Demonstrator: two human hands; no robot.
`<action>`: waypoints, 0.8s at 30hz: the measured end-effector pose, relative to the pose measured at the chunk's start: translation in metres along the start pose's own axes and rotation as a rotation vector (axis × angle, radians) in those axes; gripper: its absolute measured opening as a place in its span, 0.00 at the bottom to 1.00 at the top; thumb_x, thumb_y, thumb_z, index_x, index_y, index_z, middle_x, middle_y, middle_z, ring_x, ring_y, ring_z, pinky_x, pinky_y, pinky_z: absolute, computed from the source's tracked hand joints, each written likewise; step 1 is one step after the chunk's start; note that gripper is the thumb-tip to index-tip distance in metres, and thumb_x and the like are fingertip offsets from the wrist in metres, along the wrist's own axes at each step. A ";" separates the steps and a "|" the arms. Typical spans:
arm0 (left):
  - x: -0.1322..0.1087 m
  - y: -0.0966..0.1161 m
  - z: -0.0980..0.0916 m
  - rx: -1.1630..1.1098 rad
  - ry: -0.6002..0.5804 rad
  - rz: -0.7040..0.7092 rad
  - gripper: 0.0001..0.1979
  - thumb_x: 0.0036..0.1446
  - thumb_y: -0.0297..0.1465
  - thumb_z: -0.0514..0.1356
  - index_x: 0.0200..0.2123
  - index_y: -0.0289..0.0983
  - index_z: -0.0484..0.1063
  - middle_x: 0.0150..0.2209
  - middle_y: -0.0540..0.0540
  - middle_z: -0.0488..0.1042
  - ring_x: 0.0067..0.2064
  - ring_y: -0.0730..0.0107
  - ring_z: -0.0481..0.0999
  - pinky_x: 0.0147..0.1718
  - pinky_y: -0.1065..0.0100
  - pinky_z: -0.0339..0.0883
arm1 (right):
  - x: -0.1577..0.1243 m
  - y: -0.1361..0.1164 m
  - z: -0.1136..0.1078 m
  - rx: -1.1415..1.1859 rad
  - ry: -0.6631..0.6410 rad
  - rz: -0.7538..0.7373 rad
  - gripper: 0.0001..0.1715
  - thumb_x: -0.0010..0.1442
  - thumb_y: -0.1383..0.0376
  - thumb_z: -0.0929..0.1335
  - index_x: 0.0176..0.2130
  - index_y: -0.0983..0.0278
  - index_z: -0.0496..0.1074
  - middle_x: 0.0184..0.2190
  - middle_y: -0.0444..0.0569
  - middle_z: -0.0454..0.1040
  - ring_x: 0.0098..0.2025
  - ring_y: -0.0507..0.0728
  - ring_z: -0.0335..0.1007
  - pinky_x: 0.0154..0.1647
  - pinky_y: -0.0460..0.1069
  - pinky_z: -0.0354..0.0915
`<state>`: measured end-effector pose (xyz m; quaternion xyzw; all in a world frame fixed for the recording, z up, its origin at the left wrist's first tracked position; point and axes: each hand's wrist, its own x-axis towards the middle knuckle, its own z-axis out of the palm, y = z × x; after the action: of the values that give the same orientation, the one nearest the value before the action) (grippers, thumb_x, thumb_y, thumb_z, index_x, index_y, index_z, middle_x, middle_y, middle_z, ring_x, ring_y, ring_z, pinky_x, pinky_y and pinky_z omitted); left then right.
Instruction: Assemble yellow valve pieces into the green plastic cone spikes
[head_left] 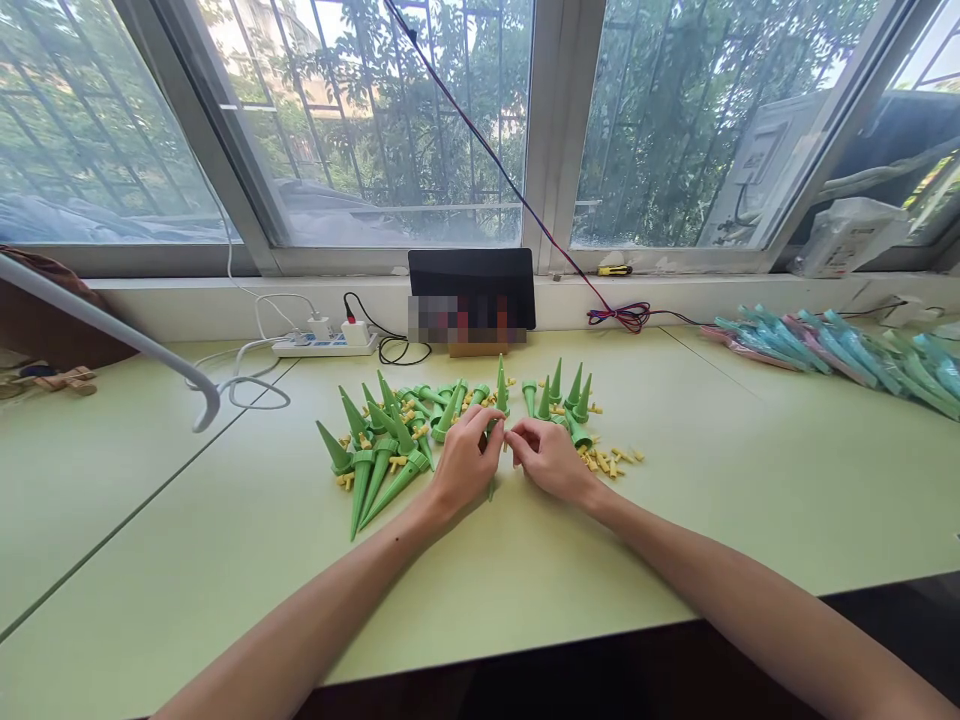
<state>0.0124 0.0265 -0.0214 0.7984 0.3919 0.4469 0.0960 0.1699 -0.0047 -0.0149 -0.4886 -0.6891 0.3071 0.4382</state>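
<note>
My left hand (pixel 471 455) is closed around a green plastic spike (pixel 491 491), whose tapered end shows below the fingers. Thumb and fingers of my right hand (pixel 551 455) are pinched together close beside it; a small yellowish bit seems to sit between the two hands, mostly hidden. Many green cone-shaped spikes (pixel 361 490) lie or stand left of my left hand and behind both hands. Small yellow T-shaped valve pieces (pixel 600 461) are heaped right of my right hand, with others scattered among the spikes.
A dark tablet screen (pixel 472 270) leans by the window behind the pile. A white power strip (pixel 326 345) with cables lies back left, near a white curved arm (pixel 150 335). Bagged blue, pink and green items (pixel 847 350) are piled right. A yellow cutter (pixel 615 270) rests on the sill.
</note>
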 end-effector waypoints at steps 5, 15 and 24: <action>0.000 0.002 -0.002 -0.024 0.014 0.004 0.07 0.67 0.31 0.55 0.39 0.38 0.73 0.35 0.48 0.74 0.32 0.72 0.72 0.33 0.69 0.64 | 0.002 0.002 -0.001 -0.042 0.007 0.036 0.26 0.69 0.56 0.61 0.22 0.63 0.67 0.16 0.43 0.70 0.18 0.50 0.63 0.26 0.46 0.60; 0.000 0.004 -0.002 -0.029 0.012 0.012 0.08 0.67 0.31 0.54 0.39 0.38 0.73 0.35 0.47 0.73 0.32 0.71 0.71 0.33 0.68 0.64 | 0.002 0.001 -0.002 -0.049 0.045 0.000 0.28 0.69 0.53 0.62 0.22 0.63 0.66 0.17 0.43 0.69 0.19 0.51 0.64 0.26 0.46 0.60; 0.001 0.004 -0.003 -0.018 0.020 -0.008 0.07 0.67 0.30 0.55 0.39 0.37 0.73 0.35 0.47 0.74 0.32 0.71 0.72 0.33 0.69 0.64 | 0.000 0.002 -0.002 0.054 0.030 -0.012 0.16 0.66 0.53 0.66 0.35 0.63 0.70 0.23 0.44 0.72 0.21 0.51 0.66 0.25 0.47 0.63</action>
<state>0.0129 0.0236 -0.0172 0.7916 0.3919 0.4578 0.1009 0.1722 -0.0035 -0.0161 -0.4769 -0.6769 0.3156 0.4635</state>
